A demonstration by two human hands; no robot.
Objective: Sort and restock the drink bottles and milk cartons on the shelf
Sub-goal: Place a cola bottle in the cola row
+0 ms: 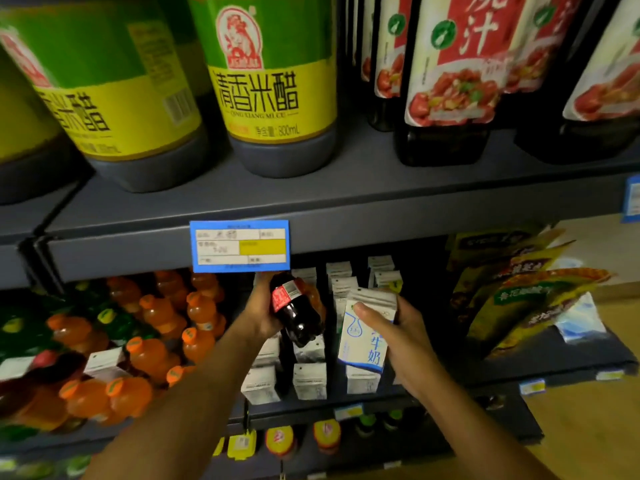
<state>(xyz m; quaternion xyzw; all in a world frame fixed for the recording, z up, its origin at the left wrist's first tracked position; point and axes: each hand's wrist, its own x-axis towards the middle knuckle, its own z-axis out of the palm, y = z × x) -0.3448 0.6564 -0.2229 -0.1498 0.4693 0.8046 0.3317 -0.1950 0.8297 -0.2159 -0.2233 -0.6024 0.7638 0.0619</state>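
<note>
My left hand (261, 311) grips a dark cola bottle (298, 313) with a red label, tilted above the milk cartons on the middle shelf. My right hand (398, 336) holds a white and blue milk carton (363, 336) upright, just in front of the rows of milk cartons (310, 379). Orange drink bottles (152, 351) fill the left part of the same shelf, with green bottles (114, 320) behind them. One milk carton (104, 362) lies among the orange bottles at the left.
The grey upper shelf (311, 202) carries large vinegar bottles (273, 81) and dark sauce bottles (450, 81), with a blue price tag (239, 245) on its edge. Snack bags (519, 292) lean at the right. Small bottles (280, 439) stand on the lower shelf.
</note>
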